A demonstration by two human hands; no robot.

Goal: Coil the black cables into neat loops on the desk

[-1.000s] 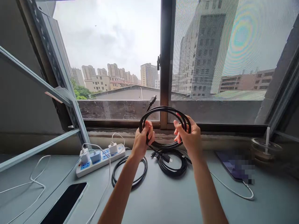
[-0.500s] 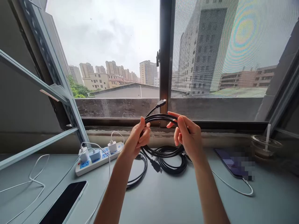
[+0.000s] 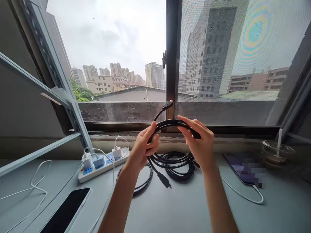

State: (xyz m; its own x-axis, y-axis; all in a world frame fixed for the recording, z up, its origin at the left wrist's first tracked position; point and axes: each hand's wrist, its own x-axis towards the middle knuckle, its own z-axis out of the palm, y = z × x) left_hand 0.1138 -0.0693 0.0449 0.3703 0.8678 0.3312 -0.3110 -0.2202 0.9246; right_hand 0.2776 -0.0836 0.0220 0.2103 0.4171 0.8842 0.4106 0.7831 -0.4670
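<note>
Far left, a metal frame (image 3: 84, 129) stood against the window (image 3: 171, 64), and a loose white cord (image 3: 40, 187) lay on the desk (image 3: 170, 210). The white phone (image 3: 65, 210), screen dark, lay nearer the person, cut off by the view's lower edge. Behind it sat the strip (image 3: 104, 170), slanted, chargers plugged in. Next, the left coil (image 3: 150, 181), partly hidden by the left hand (image 3: 143, 147), whose fingers were closed around the black cable (image 3: 170, 123). That cable was held looped above the desk between both hands, its upper plug (image 3: 167, 104) angled up, its lower plug (image 3: 164, 180) hanging. Its lower strands overlapped the right coil (image 3: 181, 178) in view. The right hand (image 3: 200, 140) pinched the loop between thumb and fingers, narrowly spaced. Rightward lay the dark phone (image 3: 234, 168), corded, then the cup (image 3: 277, 155) with a straw.
</note>
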